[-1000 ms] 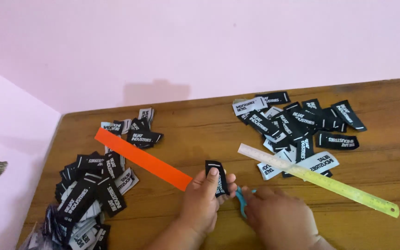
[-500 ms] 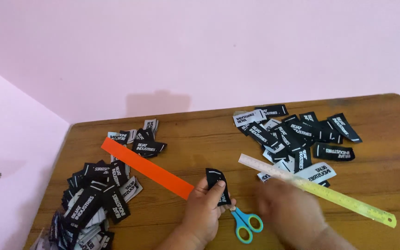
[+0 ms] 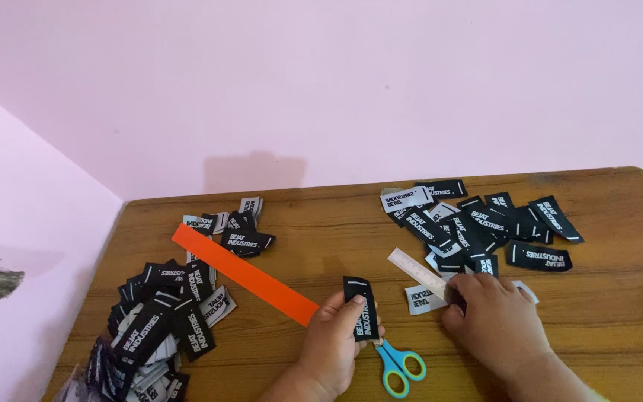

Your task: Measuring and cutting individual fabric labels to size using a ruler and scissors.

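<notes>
Two hands at the near edge of the brown wooden desk [image 3: 321,223]. Left hand [image 3: 336,346] pinches one black woven fabric label with white lettering [image 3: 361,309], thumb on its face and fingers behind; label stands upright and lifted off the wood, probably so its length is free to check. Right hand [image 3: 493,324] lies palm down, fingers curled over the near end of a pale flat ruler [image 3: 418,272], pressing it to the desk; cannot tell whether the fingers close right around it. Ruler's free end angles up-left toward the far-right heap of black labels [image 3: 478,219], so it sits beside that stock. Blue-and-green-handled scissors [image 3: 397,366] lie flat between the two hands, just under the held label, within reach of either. Long orange paper strip [image 3: 243,274] runs diagonally, its near end touching the left hand, looks like a length template. Bigger heap of black labels [image 3: 158,320] at left edge, small cluster [image 3: 236,231] above the strip: piles kept apart, likely sorted.
</notes>
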